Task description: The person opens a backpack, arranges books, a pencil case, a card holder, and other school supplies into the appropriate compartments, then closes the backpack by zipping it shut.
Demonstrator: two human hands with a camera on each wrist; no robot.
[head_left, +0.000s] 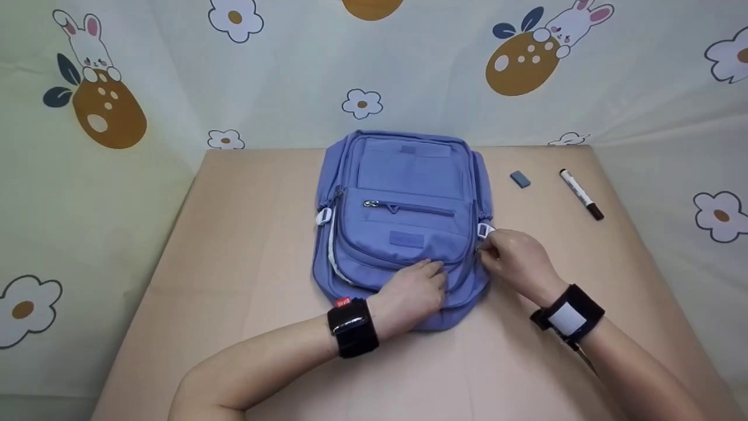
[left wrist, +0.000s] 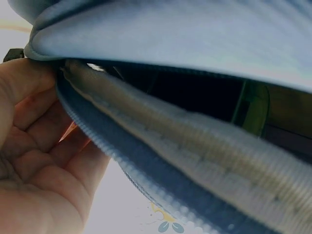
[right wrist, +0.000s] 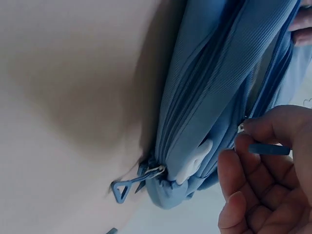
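A blue backpack (head_left: pixel 409 169) lies front side up on the table. Its main front zipper is partly undone, with pale lining showing along the left side in the head view. At the lower front my left hand (head_left: pixel 412 295) holds the fabric edge of the opening; in the left wrist view the fingers (left wrist: pixel 36 112) bend around the zipper tape (left wrist: pixel 141 161), and a dark interior shows through the gap. My right hand (head_left: pixel 520 260) pinches a blue zipper pull (right wrist: pixel 269 149) between thumb and fingers at the bag's right side, close to the slider (right wrist: pixel 241 127).
To the bag's right lie a small blue-grey eraser (head_left: pixel 520 179) and a white marker with a black cap (head_left: pixel 581 195). White strap buckles (head_left: pixel 323 217) sit on both sides of the bag. Another zipper pull (right wrist: pixel 121 190) hangs loose. A patterned cloth (head_left: pixel 292 70) surrounds the table (head_left: pixel 245 234).
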